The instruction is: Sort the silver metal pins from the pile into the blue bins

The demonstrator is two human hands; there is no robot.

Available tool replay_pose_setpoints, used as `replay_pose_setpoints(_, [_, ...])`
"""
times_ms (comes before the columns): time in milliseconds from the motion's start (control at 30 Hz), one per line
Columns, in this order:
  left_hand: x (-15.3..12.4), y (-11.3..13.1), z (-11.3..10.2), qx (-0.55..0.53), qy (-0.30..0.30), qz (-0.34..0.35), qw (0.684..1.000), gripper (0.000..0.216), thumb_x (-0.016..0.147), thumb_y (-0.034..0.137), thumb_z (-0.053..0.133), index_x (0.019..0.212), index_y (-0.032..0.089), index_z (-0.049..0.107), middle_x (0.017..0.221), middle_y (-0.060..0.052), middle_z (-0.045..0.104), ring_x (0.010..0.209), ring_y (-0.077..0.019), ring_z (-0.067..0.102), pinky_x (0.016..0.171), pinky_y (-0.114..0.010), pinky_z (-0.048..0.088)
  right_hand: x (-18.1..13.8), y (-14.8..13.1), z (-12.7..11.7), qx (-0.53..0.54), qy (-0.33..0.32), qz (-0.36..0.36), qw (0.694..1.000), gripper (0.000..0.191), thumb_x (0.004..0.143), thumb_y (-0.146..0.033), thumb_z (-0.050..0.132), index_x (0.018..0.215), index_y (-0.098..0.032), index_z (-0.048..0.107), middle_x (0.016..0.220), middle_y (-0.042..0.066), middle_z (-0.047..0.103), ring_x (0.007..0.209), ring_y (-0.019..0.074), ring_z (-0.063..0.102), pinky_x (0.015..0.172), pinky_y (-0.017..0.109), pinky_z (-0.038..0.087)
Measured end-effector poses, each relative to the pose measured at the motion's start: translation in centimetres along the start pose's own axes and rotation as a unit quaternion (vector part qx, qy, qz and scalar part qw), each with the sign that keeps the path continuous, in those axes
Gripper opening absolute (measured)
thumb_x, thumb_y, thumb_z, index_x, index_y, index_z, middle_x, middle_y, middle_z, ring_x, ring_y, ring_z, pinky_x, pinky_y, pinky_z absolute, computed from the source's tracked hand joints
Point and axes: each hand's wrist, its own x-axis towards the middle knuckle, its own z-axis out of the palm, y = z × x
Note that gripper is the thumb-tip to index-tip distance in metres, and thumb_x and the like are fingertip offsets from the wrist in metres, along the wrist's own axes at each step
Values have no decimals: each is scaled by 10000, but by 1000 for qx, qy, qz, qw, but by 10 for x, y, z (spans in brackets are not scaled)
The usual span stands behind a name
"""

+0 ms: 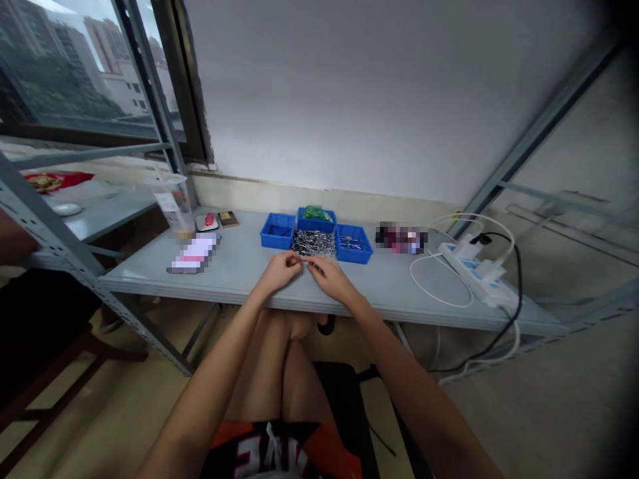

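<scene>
My left hand [282, 271] and my right hand [330, 275] meet at the front of the pile, fingertips pinched close together. Something small and thin seems to sit between them, too small to make out. Just beyond lies a heap of small, shiny metal pieces [313, 244]. Three blue bins surround it: the left bin [272, 242] holds something dark blue or shadowed, the back bin [300, 217] contains green plastic packets [316, 213], and the right bin [355, 255] has several thin metal pieces lying in it.
On the grey table [239, 283], a phone [196, 253], a plastic cup [174, 206] and a small dark box [228, 219] stand left. A blurred-out object [401, 238] and a power strip [474, 274] with looping cables lie right. A metal post [134, 309] borders the left end.
</scene>
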Motion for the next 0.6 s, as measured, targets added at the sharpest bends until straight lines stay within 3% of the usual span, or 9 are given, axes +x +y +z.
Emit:
replay_pose_setpoints(167, [0,-1,0,-4,-22,38,999,145,672,149,526,792,130,606,742,-11,622,700,-139,553,661,-226,407,-3,-16,10,23,-28,-28,999,333,887,-154,386,1176,-241,526,1091,52,585,1015,162,524,916,328,399])
replay_pose_setpoints(400, [-1,0,1,18,-19,22,999,112,685,204,556,746,125,607,618,20,551,601,-119,487,577,-213,375,-3,-9,11,50,2,25,998,287,849,-138,424,1077,-204,585,959,50,625,834,154,555,783,288,430])
replay_pose_setpoints(600, [-1,1,2,-7,-38,-6,999,166,690,216,552,803,123,632,724,-16,633,676,-143,550,640,-230,413,-1,-5,11,70,5,63,996,272,837,-145,440,1043,-200,609,925,39,641,764,143,554,726,264,422])
